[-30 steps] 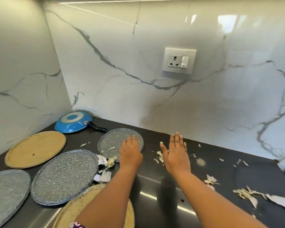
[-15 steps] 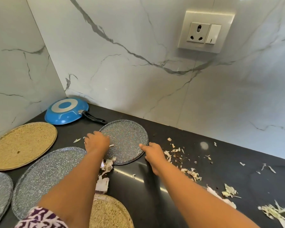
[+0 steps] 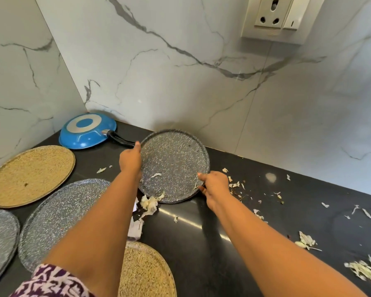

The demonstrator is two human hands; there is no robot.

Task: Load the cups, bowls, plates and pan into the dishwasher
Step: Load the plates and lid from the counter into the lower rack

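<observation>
Head view shows the left hand (image 3: 130, 160) and right hand (image 3: 215, 185) gripping opposite rims of the round grey speckled plate (image 3: 176, 163), tilted, probably to shed scraps.

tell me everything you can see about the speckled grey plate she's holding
The grey plate is round and flat with a low raised rim, dark grey flecked white, stone-like. It tilts up, far edge raised, near edge by the black counter. The left hand grips its left rim, the right hand its right. A pale scrap lies on it.
</observation>
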